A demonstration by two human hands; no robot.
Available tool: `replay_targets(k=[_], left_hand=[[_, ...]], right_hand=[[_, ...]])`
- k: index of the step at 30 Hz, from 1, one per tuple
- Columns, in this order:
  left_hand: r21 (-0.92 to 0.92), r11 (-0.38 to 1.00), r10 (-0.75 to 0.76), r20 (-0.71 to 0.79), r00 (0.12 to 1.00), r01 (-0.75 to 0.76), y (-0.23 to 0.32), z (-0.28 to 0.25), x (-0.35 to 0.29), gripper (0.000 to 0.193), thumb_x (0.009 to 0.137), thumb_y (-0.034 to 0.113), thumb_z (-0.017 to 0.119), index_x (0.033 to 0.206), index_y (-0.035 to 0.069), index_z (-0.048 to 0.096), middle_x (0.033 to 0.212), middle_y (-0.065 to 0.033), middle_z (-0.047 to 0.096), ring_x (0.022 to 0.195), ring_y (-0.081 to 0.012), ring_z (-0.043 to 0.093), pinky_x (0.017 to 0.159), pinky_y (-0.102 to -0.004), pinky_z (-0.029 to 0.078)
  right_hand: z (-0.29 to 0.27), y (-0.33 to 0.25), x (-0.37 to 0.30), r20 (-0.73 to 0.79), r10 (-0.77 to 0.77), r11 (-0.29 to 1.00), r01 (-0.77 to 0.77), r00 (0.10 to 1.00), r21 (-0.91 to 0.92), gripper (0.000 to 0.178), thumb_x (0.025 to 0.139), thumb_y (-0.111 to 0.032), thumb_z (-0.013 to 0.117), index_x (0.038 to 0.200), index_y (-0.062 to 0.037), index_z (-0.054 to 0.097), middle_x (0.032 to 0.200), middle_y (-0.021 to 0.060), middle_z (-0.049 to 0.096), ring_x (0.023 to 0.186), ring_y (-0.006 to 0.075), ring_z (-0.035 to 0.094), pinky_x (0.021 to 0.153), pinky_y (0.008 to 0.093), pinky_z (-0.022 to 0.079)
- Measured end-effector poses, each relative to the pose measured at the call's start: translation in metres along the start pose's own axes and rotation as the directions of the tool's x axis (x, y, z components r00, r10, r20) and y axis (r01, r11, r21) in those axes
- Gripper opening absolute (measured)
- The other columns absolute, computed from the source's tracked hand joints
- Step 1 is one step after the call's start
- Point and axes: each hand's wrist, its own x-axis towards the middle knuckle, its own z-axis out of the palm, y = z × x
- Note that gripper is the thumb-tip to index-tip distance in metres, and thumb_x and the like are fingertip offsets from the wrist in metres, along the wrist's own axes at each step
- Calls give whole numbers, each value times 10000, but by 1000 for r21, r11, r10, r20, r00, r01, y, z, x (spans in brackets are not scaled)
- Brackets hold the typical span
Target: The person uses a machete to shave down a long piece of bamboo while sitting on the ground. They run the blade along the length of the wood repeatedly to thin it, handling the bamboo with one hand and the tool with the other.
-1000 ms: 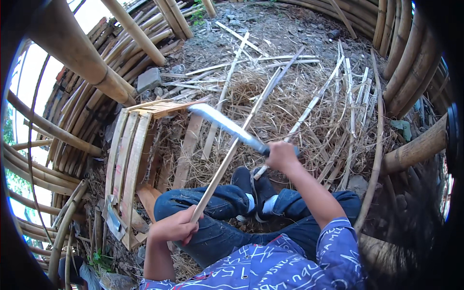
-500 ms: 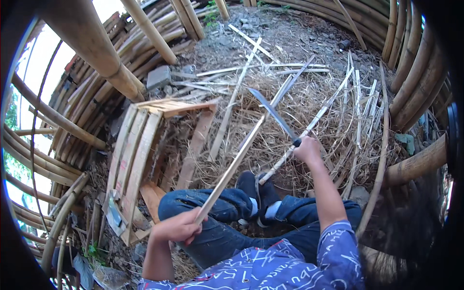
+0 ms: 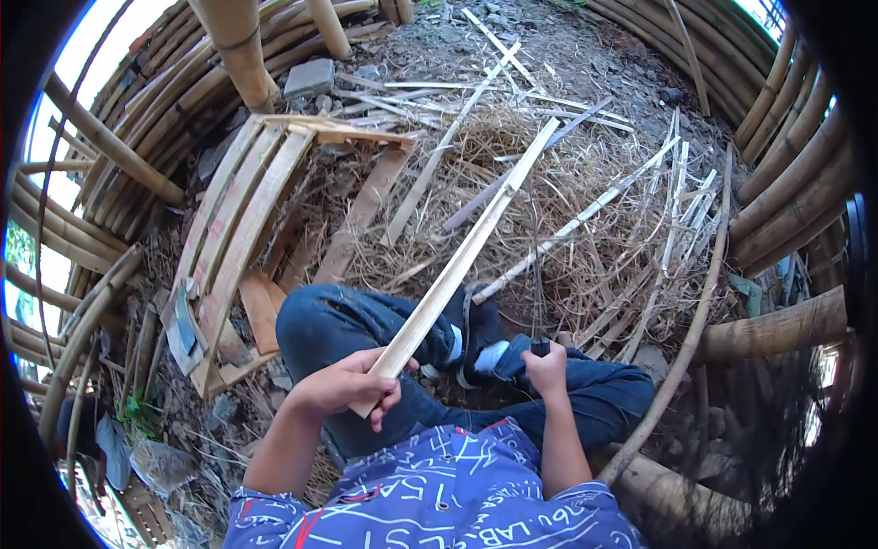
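Observation:
My left hand (image 3: 352,380) is closed round the lower end of a long, pale split bamboo strip (image 3: 462,265). The strip slants up and away to the right, its far end over the shavings. My right hand (image 3: 547,368) rests by my right knee, wrapped round the dark handle of a long-bladed knife (image 3: 537,297). Its blade points away from me and shows only as a thin, faint line, nearly edge-on. A jointed bamboo stick (image 3: 576,220) lies on the ground beyond my feet, apart from both hands.
To my left stands a slatted wooden crate (image 3: 229,215). Bamboo shavings (image 3: 494,137) and several thin strips cover the ground ahead. A grey block (image 3: 309,80) sits beyond the crate. Stacked bamboo poles (image 3: 805,174) line the right, and a thin pole (image 3: 700,334) curves beside my right leg.
My right hand has drawn the knife back toward my body and turned its blade from slanting leftward to pointing away. My left hand still grips the strip.

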Motion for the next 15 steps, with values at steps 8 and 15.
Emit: replay_targets(k=[8, 15], left_hand=[[-355, 915, 225, 56, 973, -191, -61, 29, -2, 627, 875, 176, 558, 1413, 10, 281, 746, -94, 537, 500, -123, 511, 493, -284, 543], [183, 954, 270, -170, 948, -239, -58, 33, -10, 385, 1002, 306, 385, 1155, 0, 562, 726, -58, 540, 577, -138, 548, 541, -309, 523]], right_hand=[[-27, -27, -63, 46, 39, 998, -37, 998, -44, 177, 735, -98, 695, 665, 29, 593, 571, 66, 590, 525, 126, 520, 528, 322, 425], [-37, -45, -86, -10, -50, 997, 51, 999, 65, 178, 749, -62, 686, 658, 11, 551, 554, -5, 498, 529, 74, 432, 500, 288, 373]])
